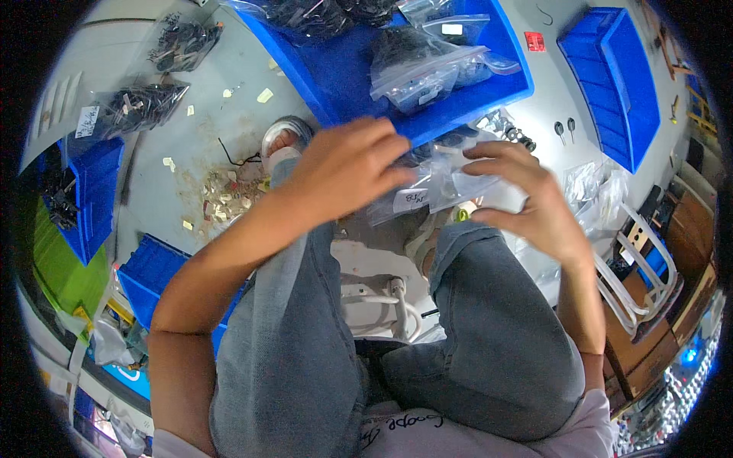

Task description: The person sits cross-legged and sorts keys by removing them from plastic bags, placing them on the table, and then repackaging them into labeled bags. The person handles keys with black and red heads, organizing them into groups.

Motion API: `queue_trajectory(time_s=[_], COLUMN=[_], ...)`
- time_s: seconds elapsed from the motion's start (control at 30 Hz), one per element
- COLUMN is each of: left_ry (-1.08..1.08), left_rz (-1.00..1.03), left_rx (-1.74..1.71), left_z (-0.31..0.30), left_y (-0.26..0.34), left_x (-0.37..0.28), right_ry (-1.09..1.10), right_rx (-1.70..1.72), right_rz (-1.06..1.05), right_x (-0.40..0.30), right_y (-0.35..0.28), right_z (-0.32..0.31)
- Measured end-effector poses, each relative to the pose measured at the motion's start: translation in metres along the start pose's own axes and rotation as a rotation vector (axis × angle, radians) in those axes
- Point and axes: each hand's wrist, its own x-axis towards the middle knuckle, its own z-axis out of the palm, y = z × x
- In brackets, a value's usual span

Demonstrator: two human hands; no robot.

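My left hand [355,166], blurred, is over the near left edge of a large blue plastic bin [326,86], its fingers bent to the right. To the right, my right hand [515,192] has its thumb and fingers apart around the edge of clear plastic zip bags [452,177]; whether it touches them is unclear. One bag in this group bears a white label [410,199] with handwriting. Small dark parts [512,134] lie behind these bags. Inside the bin are filled zip bags [424,68] of dark and clear items. What the left fingers may hold cannot be made out.
An empty-looking blue bin [615,86] is at the upper right, near two small round-headed black parts [564,130]. Bags of black parts [137,106] lie at left above another blue bin [97,194]. Paper scraps [229,197] litter the floor. A metal-framed chair [647,275] stands at right.
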Motion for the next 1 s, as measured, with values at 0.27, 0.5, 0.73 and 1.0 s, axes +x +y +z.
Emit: queue_trajectory(time_s=[0.27,0.5,0.73,1.0], left_ry=[-0.323,-0.329,-0.391,-0.457], left_rz=[-0.014,-0.051,0.073,0.531], left_rx=[0.51,0.616,0.275,-0.032], left_z=[0.059,0.1,0.111,0.083], left_y=[0.012,0.017,0.001,0.025], left_x=[-0.014,-0.01,-0.016,-0.021], right_ry=[0.1,0.086,0.312,0.615], right_rx=[-0.723,-0.61,-0.368,-0.277], right_rz=[-0.028,-0.23,-0.193,-0.193], right_x=[-0.009,-0.022,-0.027,0.0], right_y=[0.028,0.002,-0.106,-0.125], right_z=[0.031,-0.005,-0.066,-0.065])
